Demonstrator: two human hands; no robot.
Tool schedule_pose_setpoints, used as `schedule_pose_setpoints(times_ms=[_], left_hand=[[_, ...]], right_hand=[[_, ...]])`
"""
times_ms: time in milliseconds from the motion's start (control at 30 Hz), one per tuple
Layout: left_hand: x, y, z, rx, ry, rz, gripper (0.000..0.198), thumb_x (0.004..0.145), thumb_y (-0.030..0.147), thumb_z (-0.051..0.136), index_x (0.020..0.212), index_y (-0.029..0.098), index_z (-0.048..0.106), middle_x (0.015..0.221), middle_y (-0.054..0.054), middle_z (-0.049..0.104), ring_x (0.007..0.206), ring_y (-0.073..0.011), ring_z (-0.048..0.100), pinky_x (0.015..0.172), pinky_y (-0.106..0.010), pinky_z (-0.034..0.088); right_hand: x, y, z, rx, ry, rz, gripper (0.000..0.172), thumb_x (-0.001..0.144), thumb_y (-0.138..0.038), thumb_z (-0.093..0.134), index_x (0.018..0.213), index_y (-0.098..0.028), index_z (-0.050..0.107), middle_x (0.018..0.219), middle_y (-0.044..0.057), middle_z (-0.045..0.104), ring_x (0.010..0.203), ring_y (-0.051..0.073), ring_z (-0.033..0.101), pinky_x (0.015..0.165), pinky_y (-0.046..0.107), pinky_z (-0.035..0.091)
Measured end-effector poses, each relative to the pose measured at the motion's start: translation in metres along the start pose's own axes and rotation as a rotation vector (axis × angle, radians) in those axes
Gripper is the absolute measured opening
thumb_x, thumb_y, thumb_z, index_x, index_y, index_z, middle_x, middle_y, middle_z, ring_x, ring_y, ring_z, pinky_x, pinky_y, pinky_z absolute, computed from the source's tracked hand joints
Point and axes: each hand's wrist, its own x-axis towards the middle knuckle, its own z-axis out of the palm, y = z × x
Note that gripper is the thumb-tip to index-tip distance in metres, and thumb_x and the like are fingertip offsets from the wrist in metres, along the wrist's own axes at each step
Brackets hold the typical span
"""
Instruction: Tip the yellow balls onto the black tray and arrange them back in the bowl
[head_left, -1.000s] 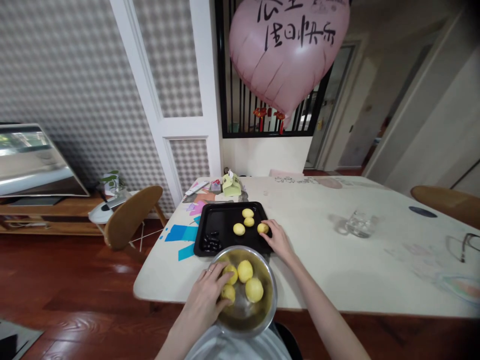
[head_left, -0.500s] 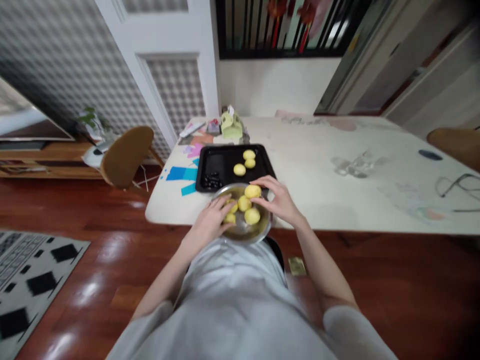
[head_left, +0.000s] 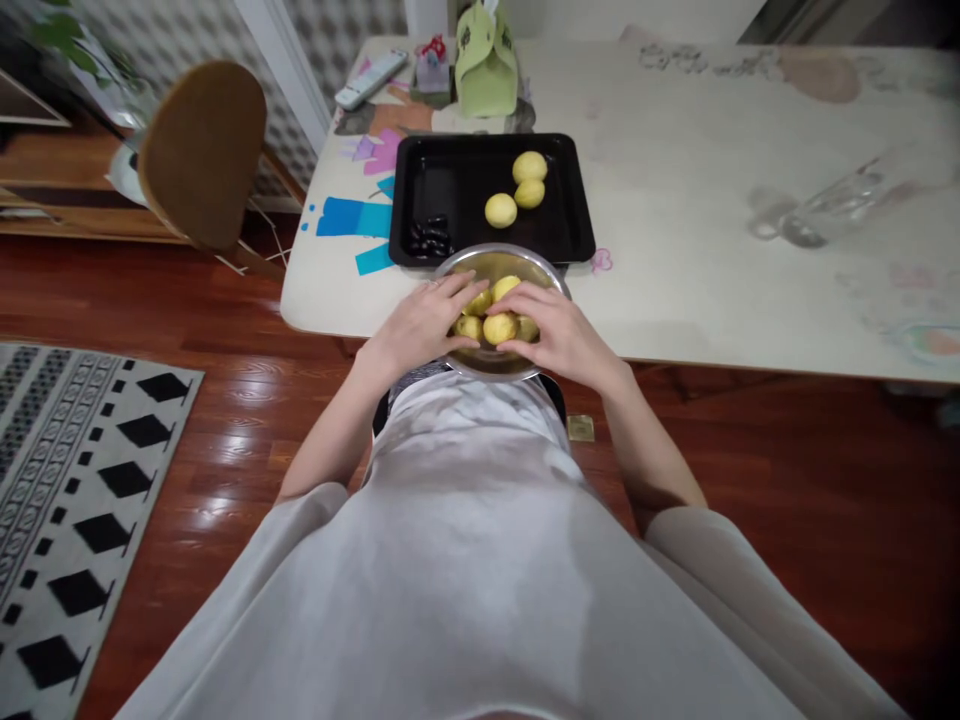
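Right hand (head_left: pixel 564 332) pinched a lemon (head_left: pixel 500 328) inside the metal bowl (head_left: pixel 495 263)

The right hand reached in over the bowl's right side, its thumb and fingertips set on opposite sides of the lemon. The left hand (head_left: pixel 418 325) came in over the left rim, fingers spread and curved across two more lemons (head_left: pixel 469 329); whether it gripped them or merely rested there could not be told. Other fruit lay between and beneath the hands, partly hidden by the fingers. The bowl stood directly between the hands, at the near edge of the surface (head_left: pixel 675 200); what bore its weight could not be made out.

Just beyond the hands lay a black baking tray (head_left: pixel 461 180). Three lemons on the tray (head_left: pixel 501 211) sat close together on its right half, while small dark pieces (head_left: pixel 430 238) were heaped in the corner nearer the left hand. Past the tray, farther from the hands, stood a green tissue box (head_left: pixel 487 78), with a remote control (head_left: pixel 373 79) to its left. A clear glass (head_left: pixel 810 222) was well to the right of the right hand, its outline blurred. Well off to the left hand's side was a wooden chair (head_left: pixel 204 150).
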Motion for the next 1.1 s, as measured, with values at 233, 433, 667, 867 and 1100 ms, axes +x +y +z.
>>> schedule_pose_setpoints(times_ms=[233, 433, 667, 867, 1100], left_hand=[[0.002, -0.001, 0.005, 0.003, -0.004, 0.007, 0.078, 0.099, 0.047, 0.069, 0.163, 0.017, 0.036, 0.169, -0.021, 0.039, 0.157, -0.0369, 0.039, 0.125, -0.057, 0.037], [0.001, 0.0, 0.015, -0.014, 0.027, -0.013, 0.084, 0.094, 0.044, 0.077, 0.163, 0.02, 0.036, 0.169, -0.023, 0.038, 0.156, -0.0372, 0.041, 0.123, -0.055, 0.041], [0.004, 0.006, 0.019, -0.118, 0.011, -0.015, 0.093, 0.092, 0.056, 0.076, 0.168, 0.028, 0.029, 0.174, -0.019, 0.029, 0.163, -0.0338, 0.03, 0.127, -0.055, 0.037], [0.008, 0.015, 0.019, -0.099, -0.002, -0.099, 0.082, 0.097, 0.053, 0.071, 0.166, 0.027, 0.035, 0.173, -0.017, 0.033, 0.161, -0.0344, 0.033, 0.127, -0.057, 0.037], [0.008, 0.022, 0.013, -0.152, -0.053, -0.173, 0.082, 0.094, 0.047, 0.075, 0.166, 0.031, 0.037, 0.175, -0.014, 0.028, 0.163, -0.0343, 0.029, 0.13, -0.06, 0.031]], right_hand=[[0.002, -0.003, 0.005, -0.036, -0.062, 0.006, 0.025, 0.092, -0.025, 0.073, 0.117, -0.021, 0.069, 0.125, 0.008, 0.071, 0.12, 0.03, 0.064, 0.101, 0.044, 0.046], [0.004, -0.008, 0.008, -0.084, -0.111, -0.002, 0.029, 0.087, -0.014, 0.078, 0.114, -0.019, 0.07, 0.121, 0.01, 0.073, 0.118, 0.028, 0.067, 0.101, 0.042, 0.046], [0.008, -0.011, 0.008, -0.07, -0.191, 0.037, 0.033, 0.081, -0.015, 0.086, 0.111, -0.018, 0.073, 0.119, 0.009, 0.077, 0.122, 0.028, 0.068, 0.11, 0.044, 0.045], [0.037, 0.014, -0.025, 0.058, -0.052, 0.012, 0.02, 0.09, -0.023, 0.078, 0.11, -0.023, 0.075, 0.118, 0.007, 0.078, 0.114, 0.025, 0.072, 0.105, 0.041, 0.052], [0.112, 0.093, -0.029, -0.071, 0.222, 0.129, 0.032, 0.093, -0.013, 0.062, 0.123, -0.019, 0.072, 0.131, 0.012, 0.071, 0.125, 0.025, 0.067, 0.112, 0.045, 0.051]])
